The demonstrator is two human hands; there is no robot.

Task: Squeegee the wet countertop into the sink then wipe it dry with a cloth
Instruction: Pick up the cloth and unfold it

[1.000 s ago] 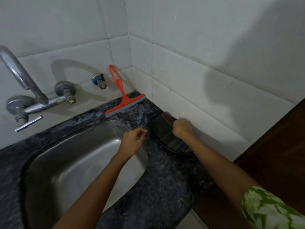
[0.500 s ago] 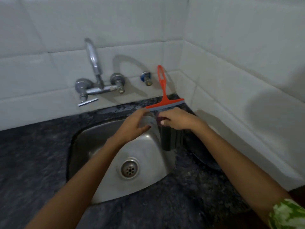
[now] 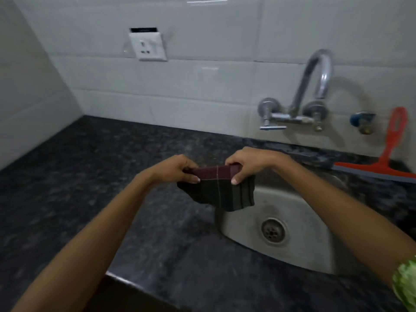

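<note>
A dark folded cloth (image 3: 221,192) with a maroon band and thin stripes hangs in the air over the left edge of the steel sink (image 3: 299,248). My left hand (image 3: 177,168) pinches its top left corner and my right hand (image 3: 249,162) pinches its top right corner. The cloth's lower part droops between them. The dark speckled countertop (image 3: 94,188) stretches to the left and front. An orange squeegee (image 3: 387,158) leans against the tiled wall at the far right, its blade on the counter behind the sink.
A chrome wall tap (image 3: 313,91) arches over the sink's back. A small blue-handled valve (image 3: 362,122) sits on the wall beside the squeegee. A white wall socket (image 3: 148,47) is above the counter. Tiled walls close the back and left; the counter's front edge runs bottom left.
The cloth was lifted from beside the wall on the right and carried left to the sink's left edge. Both hands now hold it spread. The view has swung left.
</note>
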